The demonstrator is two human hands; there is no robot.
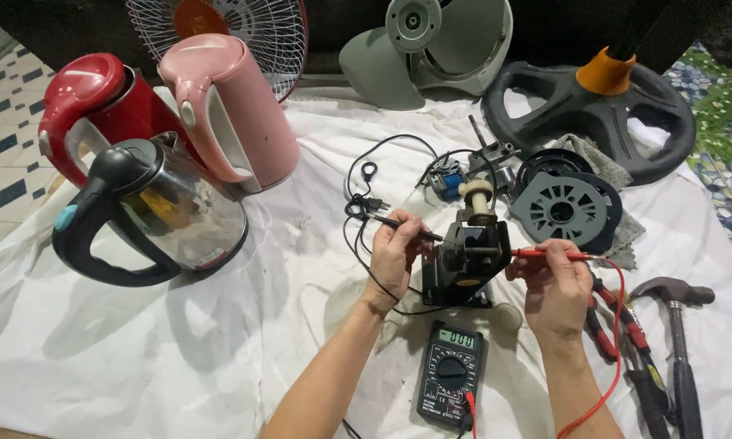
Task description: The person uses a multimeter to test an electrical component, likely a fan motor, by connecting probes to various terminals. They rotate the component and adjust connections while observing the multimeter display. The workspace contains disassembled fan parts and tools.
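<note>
My left hand (396,252) holds a black test probe (407,226) whose tip touches the left side of a small black fan motor (468,254) standing on the white cloth. My right hand (556,286) holds a red test probe (549,255) against the motor's right side. A red lead (618,341) runs from it down past my wrist. A black digital multimeter (450,375) with a lit display lies between my forearms, just below the motor.
Three electric kettles, red (98,102), pink (236,106) and glass-and-black (159,215), stand at left on the white cloth (179,349). A fan grille, grey fan blade (431,49), dark fan base (594,106) and round motor cover (565,210) lie behind. Pliers (618,325) and a hammer (679,333) rest at right.
</note>
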